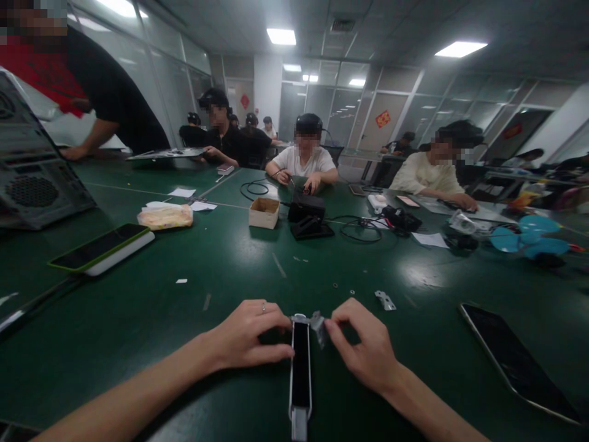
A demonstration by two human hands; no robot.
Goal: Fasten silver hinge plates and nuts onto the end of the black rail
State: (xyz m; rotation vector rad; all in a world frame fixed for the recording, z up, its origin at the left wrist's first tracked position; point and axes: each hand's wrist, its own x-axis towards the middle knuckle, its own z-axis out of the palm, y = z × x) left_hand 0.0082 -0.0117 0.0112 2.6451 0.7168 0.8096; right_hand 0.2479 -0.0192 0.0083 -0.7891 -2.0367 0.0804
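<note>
A long, narrow silver-edged device (301,365) with a black strip along its middle lies on the table in front of me, its grey tab toward me. My left hand (253,334) grips its far left side between thumb and fingers. At the device's far end, my right hand (361,344) pinches a small crumpled-looking silvery piece (318,329) between thumb and forefinger. Whether that piece is attached to the device I cannot tell. Beyond my right hand lies a small metal bracket (385,301), with two tiny rings (335,285) to its left.
A dark phone (518,359) lies at right, a green-edged phone (101,245) at left. Farther off are a small open box (264,213), a black device on a stand (307,212), cables and blue fan blades (529,236). A computer case (37,166) stands left. Several people sit across the table.
</note>
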